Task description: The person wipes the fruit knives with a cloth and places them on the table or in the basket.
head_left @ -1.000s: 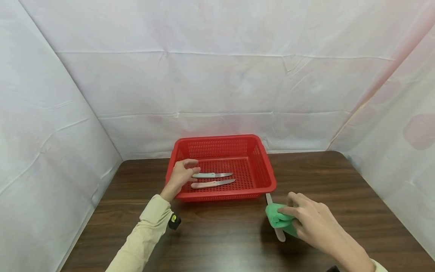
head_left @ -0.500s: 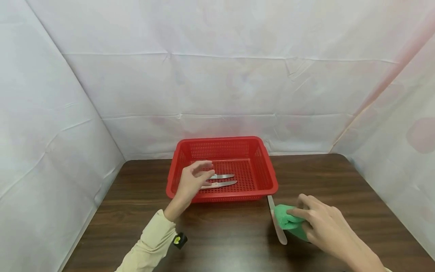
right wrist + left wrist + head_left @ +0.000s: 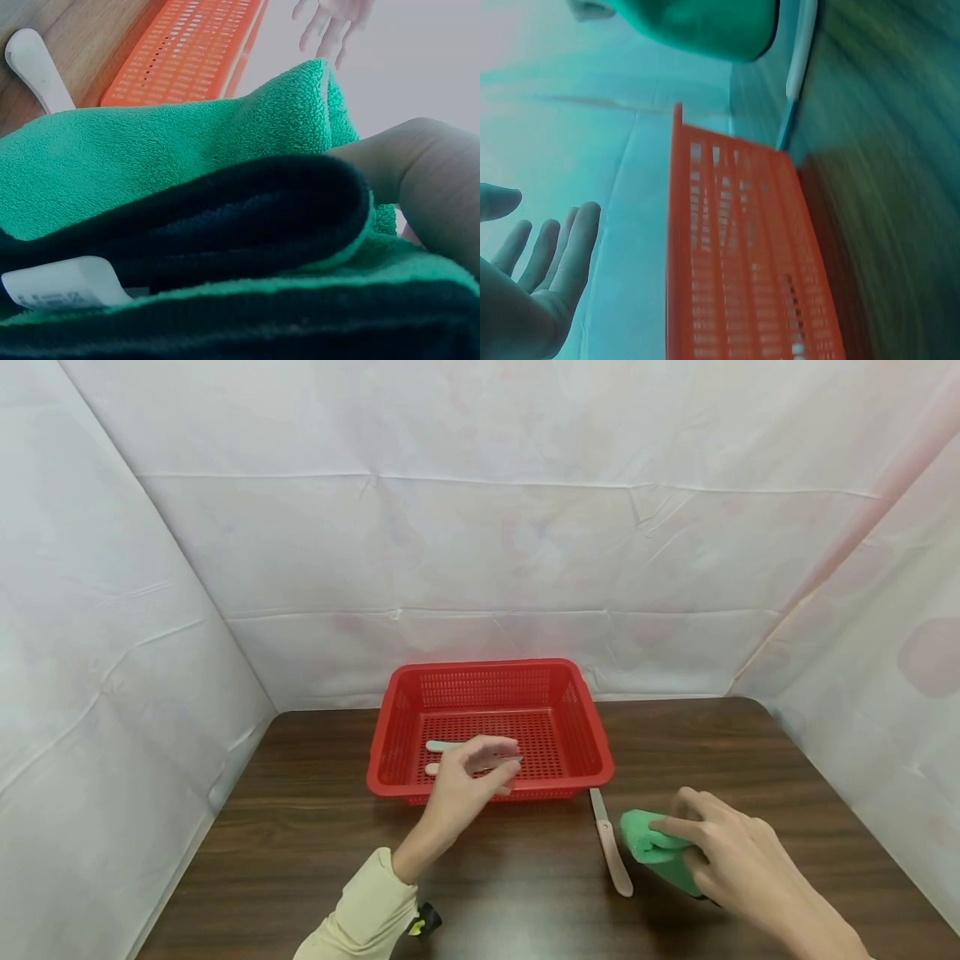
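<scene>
Over the front of a red plastic basket (image 3: 483, 687) hovers my left hand (image 3: 463, 789), its fingers loosely bent and holding nothing. Behind it, inside the basket, lie two knives: the light green handle (image 3: 441, 746) of one shows, and the pale pink handle end (image 3: 432, 769) of the other. My right hand (image 3: 731, 856) grips a folded green towel (image 3: 647, 837) by its bunched top; the right wrist view shows the towel's dark edging and a white tag (image 3: 67, 283). Just left of the towel, a pink-handled knife (image 3: 615, 860) lies on the table, its blade pointing toward the basket's front right corner.
The dark wood-grain table (image 3: 315, 827) carries the basket near its back edge. Pale sheeting (image 3: 495, 543) hangs behind the table and along both sides.
My left hand has moved right across the front of the basket. The right hand has shifted right with the towel, away from the knife on the table, uncovering its handle.
</scene>
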Motion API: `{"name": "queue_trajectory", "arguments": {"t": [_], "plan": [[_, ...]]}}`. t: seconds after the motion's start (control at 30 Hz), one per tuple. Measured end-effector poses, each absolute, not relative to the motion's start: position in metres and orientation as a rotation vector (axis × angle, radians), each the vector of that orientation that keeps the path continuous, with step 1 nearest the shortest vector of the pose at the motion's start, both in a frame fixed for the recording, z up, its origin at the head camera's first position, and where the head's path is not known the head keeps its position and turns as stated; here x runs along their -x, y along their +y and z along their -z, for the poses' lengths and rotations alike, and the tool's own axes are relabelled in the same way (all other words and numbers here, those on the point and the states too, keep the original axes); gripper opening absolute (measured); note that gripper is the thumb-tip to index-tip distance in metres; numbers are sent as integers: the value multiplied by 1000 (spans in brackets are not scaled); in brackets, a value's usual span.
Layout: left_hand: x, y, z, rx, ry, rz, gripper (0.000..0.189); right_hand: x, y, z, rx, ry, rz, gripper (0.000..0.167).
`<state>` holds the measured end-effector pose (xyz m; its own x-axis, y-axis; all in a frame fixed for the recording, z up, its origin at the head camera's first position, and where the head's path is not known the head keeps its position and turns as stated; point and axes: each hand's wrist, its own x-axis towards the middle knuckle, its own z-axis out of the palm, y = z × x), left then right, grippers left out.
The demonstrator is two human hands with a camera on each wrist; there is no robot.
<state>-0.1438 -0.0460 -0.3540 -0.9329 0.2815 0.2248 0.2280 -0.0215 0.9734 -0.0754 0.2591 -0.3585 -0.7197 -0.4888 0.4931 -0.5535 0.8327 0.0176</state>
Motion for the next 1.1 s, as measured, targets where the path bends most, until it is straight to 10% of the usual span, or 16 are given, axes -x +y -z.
{"name": "queue_trajectory", "arguments": {"t": [1.1], "plan": [[134, 55, 434, -819, 2323, -1467, 16, 73, 276, 360, -596, -2705, -188, 46]]}}
